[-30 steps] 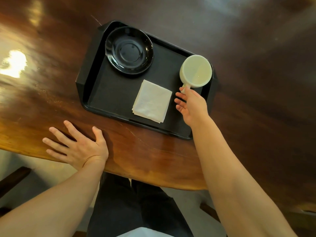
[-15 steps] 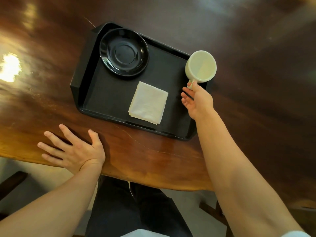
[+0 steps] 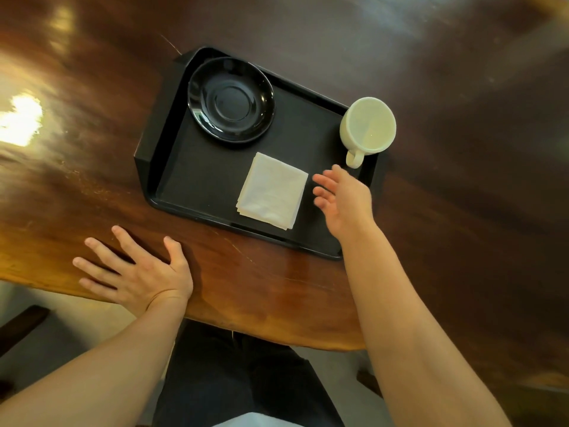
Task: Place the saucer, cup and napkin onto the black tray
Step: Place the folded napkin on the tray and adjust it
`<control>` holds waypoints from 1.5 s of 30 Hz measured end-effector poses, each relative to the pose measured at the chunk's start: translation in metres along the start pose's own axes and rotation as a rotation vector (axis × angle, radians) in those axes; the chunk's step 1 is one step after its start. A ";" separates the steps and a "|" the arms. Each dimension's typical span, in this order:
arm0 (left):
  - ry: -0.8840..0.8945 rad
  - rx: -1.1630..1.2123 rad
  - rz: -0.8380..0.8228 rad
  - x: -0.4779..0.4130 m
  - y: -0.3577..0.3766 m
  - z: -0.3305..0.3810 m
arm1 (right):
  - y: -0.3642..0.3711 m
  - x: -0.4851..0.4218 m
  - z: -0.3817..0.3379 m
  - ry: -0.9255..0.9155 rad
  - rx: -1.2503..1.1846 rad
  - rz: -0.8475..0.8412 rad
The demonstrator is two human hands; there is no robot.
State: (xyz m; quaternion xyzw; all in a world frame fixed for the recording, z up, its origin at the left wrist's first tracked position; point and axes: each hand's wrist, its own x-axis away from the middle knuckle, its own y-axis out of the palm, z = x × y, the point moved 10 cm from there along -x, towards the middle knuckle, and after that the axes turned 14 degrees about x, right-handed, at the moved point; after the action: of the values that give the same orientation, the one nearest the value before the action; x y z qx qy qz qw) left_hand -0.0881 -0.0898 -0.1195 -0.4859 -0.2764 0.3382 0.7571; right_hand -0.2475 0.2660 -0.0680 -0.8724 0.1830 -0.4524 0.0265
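A black tray (image 3: 197, 186) lies on the dark wooden table. On its far left corner rests a glossy black saucer (image 3: 231, 98). A folded white napkin (image 3: 272, 191) lies near the tray's front middle. A pale cream cup (image 3: 368, 124) stands upright at the tray's far right corner, its handle pointing toward me. My right hand (image 3: 345, 201) hovers just in front of the cup's handle, fingers apart and holding nothing. My left hand (image 3: 135, 272) lies flat with spread fingers on the table in front of the tray's left end.
The wooden table (image 3: 462, 180) has a curved front edge (image 3: 277, 331) close to my body, with bright glare at the left. My dark-trousered lap (image 3: 234, 374) shows below the edge. Part of a dark chair or stool (image 3: 18, 328) sits at the lower left.
My right hand has let go of the cup's handle and drawn back toward me with its fingers spread. The cup stays on the tray. My left hand has stayed flat on the table.
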 end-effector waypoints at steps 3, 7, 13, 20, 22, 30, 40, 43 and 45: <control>-0.006 -0.014 -0.006 0.000 0.000 0.001 | 0.062 0.016 0.003 0.008 0.070 -0.234; -0.024 -0.036 -0.023 0.000 0.001 0.002 | 0.136 0.037 0.004 0.047 0.043 -0.477; -0.030 -0.046 -0.032 0.000 0.002 -0.001 | 0.184 0.033 0.006 0.124 -0.125 -0.508; -0.038 -0.040 -0.039 0.000 0.000 0.002 | 0.189 0.012 -0.007 0.098 -0.166 -0.392; -0.036 -0.038 -0.041 0.000 0.000 0.002 | 0.191 0.009 -0.010 0.081 -0.123 -0.375; -0.037 -0.056 -0.041 -0.001 0.001 0.001 | 0.195 0.005 -0.017 0.078 -0.033 -0.400; -0.027 -0.025 -0.054 0.000 -0.002 0.003 | 0.085 0.003 -0.044 -0.605 1.311 -0.050; -0.029 -0.028 -0.056 0.000 -0.002 0.004 | 0.058 -0.007 -0.029 -0.591 1.332 -0.001; -0.027 -0.029 -0.058 0.000 -0.002 0.004 | 0.052 -0.009 -0.027 -0.618 1.254 0.043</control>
State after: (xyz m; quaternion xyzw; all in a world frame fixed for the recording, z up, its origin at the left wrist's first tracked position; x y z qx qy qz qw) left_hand -0.0909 -0.0878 -0.1160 -0.4840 -0.3053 0.3185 0.7557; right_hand -0.2887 0.2233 -0.0703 -0.7773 -0.1114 -0.2030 0.5850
